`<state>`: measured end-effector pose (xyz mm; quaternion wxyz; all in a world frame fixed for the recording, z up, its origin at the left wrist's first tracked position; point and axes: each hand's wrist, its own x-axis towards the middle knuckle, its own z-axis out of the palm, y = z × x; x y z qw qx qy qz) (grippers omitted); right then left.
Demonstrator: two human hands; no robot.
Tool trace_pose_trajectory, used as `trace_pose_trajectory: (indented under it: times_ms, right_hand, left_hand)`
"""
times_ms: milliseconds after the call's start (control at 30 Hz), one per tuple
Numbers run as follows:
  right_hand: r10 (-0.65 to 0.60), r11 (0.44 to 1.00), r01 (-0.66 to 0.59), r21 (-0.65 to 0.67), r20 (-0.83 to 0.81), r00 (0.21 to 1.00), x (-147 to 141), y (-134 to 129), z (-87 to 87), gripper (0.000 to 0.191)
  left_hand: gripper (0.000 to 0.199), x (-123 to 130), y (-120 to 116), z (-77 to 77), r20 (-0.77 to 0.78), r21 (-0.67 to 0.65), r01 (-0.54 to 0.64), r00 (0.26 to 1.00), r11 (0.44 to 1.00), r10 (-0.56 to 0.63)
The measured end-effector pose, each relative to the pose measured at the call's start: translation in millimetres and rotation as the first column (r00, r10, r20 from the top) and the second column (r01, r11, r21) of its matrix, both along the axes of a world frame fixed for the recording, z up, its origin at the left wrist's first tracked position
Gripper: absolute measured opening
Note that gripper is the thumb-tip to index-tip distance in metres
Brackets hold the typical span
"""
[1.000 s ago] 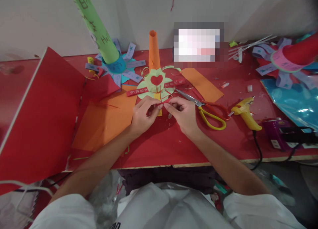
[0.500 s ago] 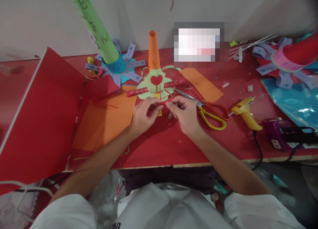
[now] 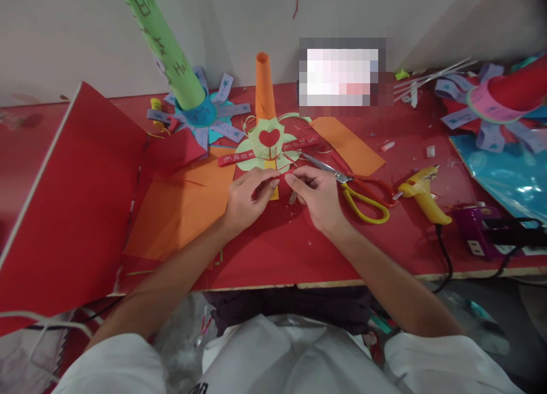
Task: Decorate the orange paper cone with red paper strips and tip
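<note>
A person's left hand [image 3: 248, 199] and right hand [image 3: 320, 197] nearly meet fingertip to fingertip over a red desk [image 3: 282, 257], thumbs close to forefingers. Whether either grip pinches anything cannot be told: the fingers hide the spot, and any red scrap there would blend into the red behind. Just beyond them sits a pale green paper flower [image 3: 260, 149], its red heart [image 3: 269, 137] facing the person, the white writing on its side strips hard to read. Behind the flower an orange paper tube [image 3: 265, 89] stands nearly upright, long axis vertical in view, open end up. The top edge cuts off a green tube [image 3: 168, 49], the right edge a red one [image 3: 519, 89]; a pixelated block [image 3: 342, 72] masks something near the wall. Scissors [image 3: 343, 178] lie beside the right hand, blades toward the flower.
</note>
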<state>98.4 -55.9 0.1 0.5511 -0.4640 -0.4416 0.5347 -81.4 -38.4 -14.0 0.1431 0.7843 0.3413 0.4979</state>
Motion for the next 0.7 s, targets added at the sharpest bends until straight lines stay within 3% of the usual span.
trace_pose_trajectory:
  times_ms: [167,233,367,467,600,700]
  right_hand:
    - [0.010,0.999,-0.013,0.037,0.064,0.998,2.6,0.0,-3.1,0.048]
    - [-0.038,0.996,0.028,0.087,0.123,0.992,4.3,-0.2,-3.7,0.049]
    - [-0.208,0.958,0.145,0.248,0.250,0.946,6.9,-1.7,-1.4,0.035]
    - [-0.202,0.946,0.103,0.309,0.308,0.930,7.0,-2.8,1.0,0.026]
    - [-0.301,0.907,0.181,0.379,0.285,0.910,8.6,-1.8,-1.1,0.025]
    - [-0.324,0.916,0.233,0.328,0.259,0.910,12.6,-0.4,-4.3,0.037]
  left_hand:
    - [0.016,-0.2,-1.6,5.3,0.004,-0.049,-0.015,1.000,0.999,0.015]
    - [0.018,-0.5,-2.0,6.6,0.017,-0.100,-0.033,0.999,0.994,0.034]
    - [0.027,-0.8,0.1,4.3,0.130,-0.266,-0.027,0.989,0.964,0.064]
    - [0.031,-0.4,3.3,0.4,0.226,-0.366,0.026,0.972,0.930,0.062]
    - [0.031,0.7,6.6,-4.1,0.332,-0.414,0.079,0.941,0.907,0.070]
    - [0.029,1.2,7.4,-5.9,0.372,-0.414,0.099,0.926,0.905,0.069]
